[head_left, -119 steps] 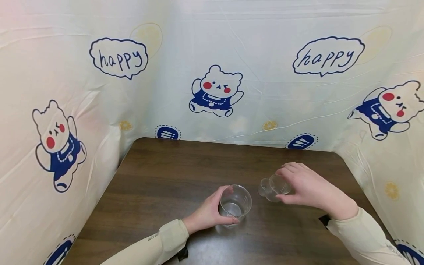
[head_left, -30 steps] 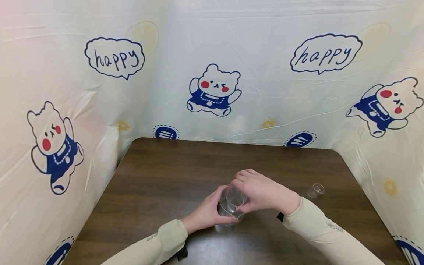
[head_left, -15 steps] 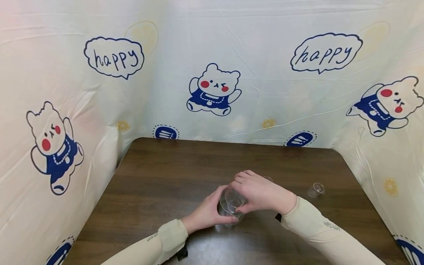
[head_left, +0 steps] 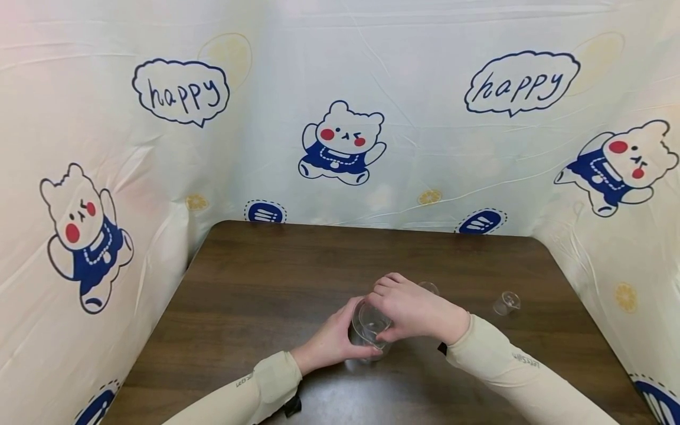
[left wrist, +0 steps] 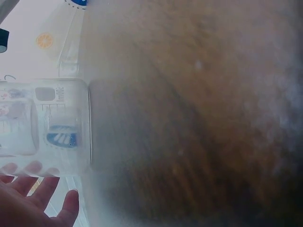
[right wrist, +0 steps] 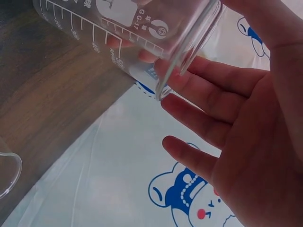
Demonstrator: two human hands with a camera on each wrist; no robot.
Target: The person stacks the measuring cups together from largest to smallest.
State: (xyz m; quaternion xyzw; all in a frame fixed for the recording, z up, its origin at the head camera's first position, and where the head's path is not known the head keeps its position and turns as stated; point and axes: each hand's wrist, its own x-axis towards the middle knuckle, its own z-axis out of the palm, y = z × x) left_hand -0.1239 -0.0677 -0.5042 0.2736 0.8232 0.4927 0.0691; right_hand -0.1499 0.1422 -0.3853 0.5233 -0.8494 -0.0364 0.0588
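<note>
My left hand point(head_left: 332, 339) grips the side of a large glass beaker point(left wrist: 71, 94) that stands on the brown table. My right hand point(head_left: 417, 310) pinches a smaller glass beaker point(head_left: 375, 319) by its rim. That smaller beaker sits inside the mouth of the large one, and in the left wrist view its base is above the large beaker's bottom. White measuring marks show on the glass in the right wrist view, where the two rims are close together beside the fingers point(right wrist: 203, 90).
Behind my right hand a further small beaker point(head_left: 428, 288) is partly hidden. The smallest beaker point(head_left: 507, 303) stands farther right on the wooden table point(head_left: 276, 265). A printed cloth point(head_left: 425, 147) surrounds the table at the back and sides.
Since four seconds ago, my right hand has carried the smaller beaker left from beside another beaker into the large one. Over the last second it shifts only slightly. My left hand stays in place.
</note>
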